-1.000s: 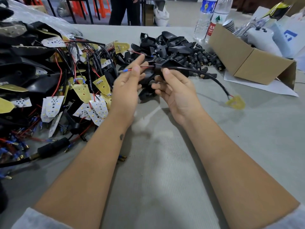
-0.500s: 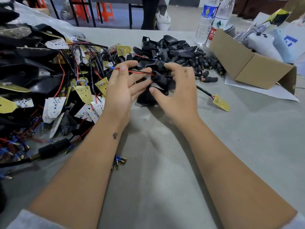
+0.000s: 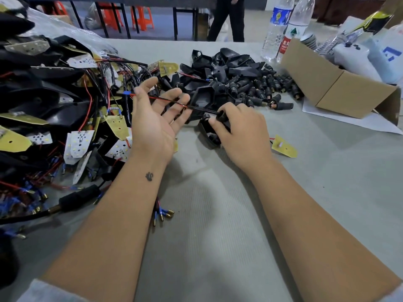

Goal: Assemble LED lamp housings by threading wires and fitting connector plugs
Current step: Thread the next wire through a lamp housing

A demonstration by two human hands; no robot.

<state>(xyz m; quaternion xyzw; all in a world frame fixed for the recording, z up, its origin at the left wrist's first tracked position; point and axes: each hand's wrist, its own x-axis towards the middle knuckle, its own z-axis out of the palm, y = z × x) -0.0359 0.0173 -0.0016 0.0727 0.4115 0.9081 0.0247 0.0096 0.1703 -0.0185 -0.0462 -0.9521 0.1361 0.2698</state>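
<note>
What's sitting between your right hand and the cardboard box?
In the head view, between the right hand and the cardboard box lie loose black connector plugs on the grey table.

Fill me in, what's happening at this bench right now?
A person is wiring an LED lamp housing. The right hand grips a black housing on the table, with the cable coming out of it. The left hand lies open, palm up, and the red wire runs across its fingers. Loose plugs and finished boards lie piled behind and to the left.
</note>
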